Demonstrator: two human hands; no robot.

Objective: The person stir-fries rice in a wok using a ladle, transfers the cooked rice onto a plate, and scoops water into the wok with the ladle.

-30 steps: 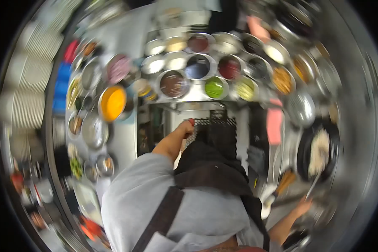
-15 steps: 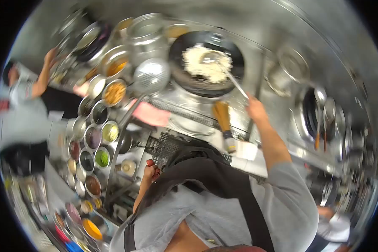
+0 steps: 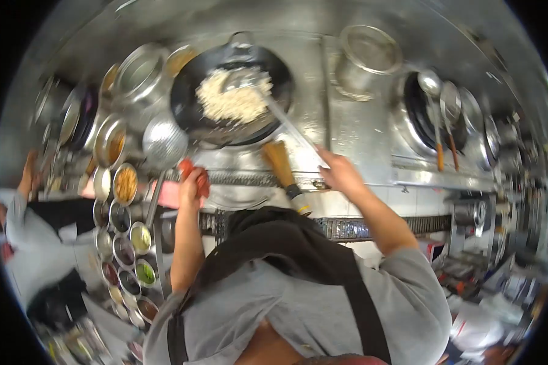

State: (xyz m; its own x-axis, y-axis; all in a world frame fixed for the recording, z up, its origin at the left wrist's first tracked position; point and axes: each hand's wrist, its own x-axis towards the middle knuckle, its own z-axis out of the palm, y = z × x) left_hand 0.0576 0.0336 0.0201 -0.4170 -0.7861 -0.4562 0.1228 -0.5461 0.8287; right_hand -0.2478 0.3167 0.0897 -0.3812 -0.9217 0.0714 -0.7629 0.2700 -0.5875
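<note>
A black wok [image 3: 182, 100] stands on the steel stove, with white rice-like food [image 3: 216, 100] spread in it. The bowl of a metal ladle [image 3: 292, 131] rests on that food, and my right hand [image 3: 342, 173] is closed round the end of its handle. My left hand [image 3: 192, 185] is closed on a red cloth [image 3: 193, 173] near the wok's front left side. Between my two hands lies a bamboo brush [image 3: 280, 167], its bristles toward the wok. A perforated strainer [image 3: 165, 142] sits just left of the wok.
Small round containers of ingredients, one with green pieces [image 3: 145, 272], line the left. Another person [image 3: 33, 243] stands at far left. A steel pot [image 3: 368, 64] is at the back right, beside a wok station [image 3: 408, 125] holding ladles. A pink cloth [image 3: 167, 193] lies on the stove's front edge.
The view has swung right, bringing the wok in front of me. My left hand has risen from low beside my body to the stove's front edge. The ladle stays in my right hand.
</note>
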